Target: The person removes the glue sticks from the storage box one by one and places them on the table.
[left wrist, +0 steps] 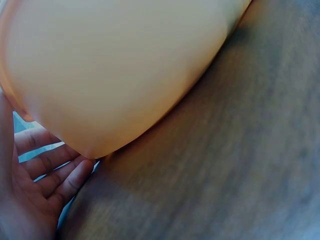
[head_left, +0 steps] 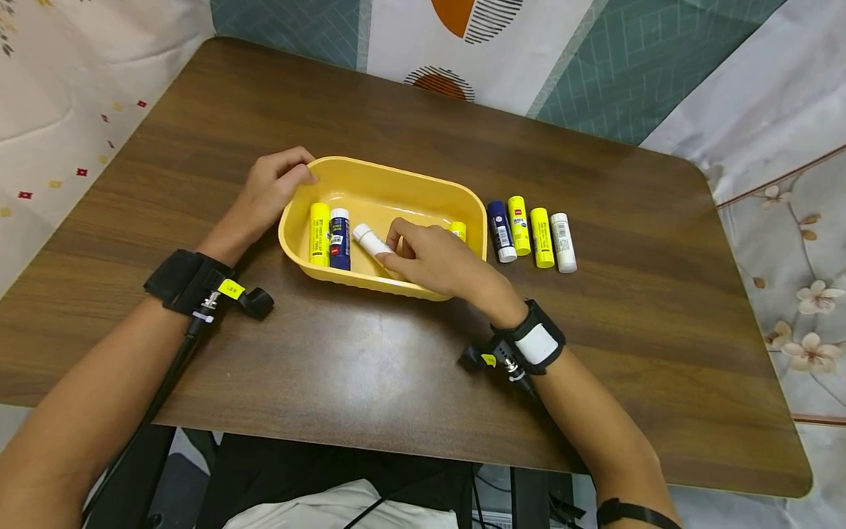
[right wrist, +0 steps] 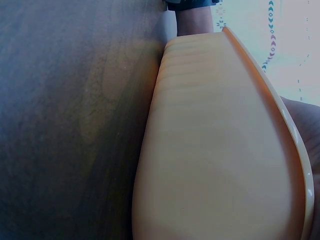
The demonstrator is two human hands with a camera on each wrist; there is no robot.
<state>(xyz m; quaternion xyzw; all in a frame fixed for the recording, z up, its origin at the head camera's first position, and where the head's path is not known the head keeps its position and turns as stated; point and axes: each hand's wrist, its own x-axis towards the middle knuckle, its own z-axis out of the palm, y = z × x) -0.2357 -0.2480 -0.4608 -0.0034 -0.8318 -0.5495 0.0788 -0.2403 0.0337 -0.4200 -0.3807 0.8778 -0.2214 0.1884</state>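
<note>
- The right hand point(head_left: 436, 257) reaches over the near rim of the yellow tray point(head_left: 396, 175), with thumb and forefinger pinched on a white glue stick point(head_left: 370, 239); the lower fingers are hidden.
- That white stick is inside the tray, tilted, its capped end pointing away from the hand.
- The left hand point(head_left: 274, 184) holds the tray's far left corner, thumb at the rim, the other fingers spread along the outer wall.
- Inside the tray at its left end, a yellow glue stick point(head_left: 320, 235) lies just beside a blue glue stick point(head_left: 340, 246) with a white cap.
- Inside the tray near its right end, a short yellow piece point(head_left: 458, 229) shows past the right hand, mostly hidden.
- Outside the tray, just beyond its right end, a row runs outward: a navy stick point(head_left: 501, 231), a label-faced yellow stick point(head_left: 519, 226), a plain-capped yellow stick point(head_left: 543, 239) and a white-bodied stick point(head_left: 563, 242).
- Black wrist straps point(head_left: 181, 279) circle both wrists on the tray's near side.
- The wooden table point(head_left: 370, 353) lies under the tray; a patterned cloth point(head_left: 581, 88) hangs beyond its far side.
</note>
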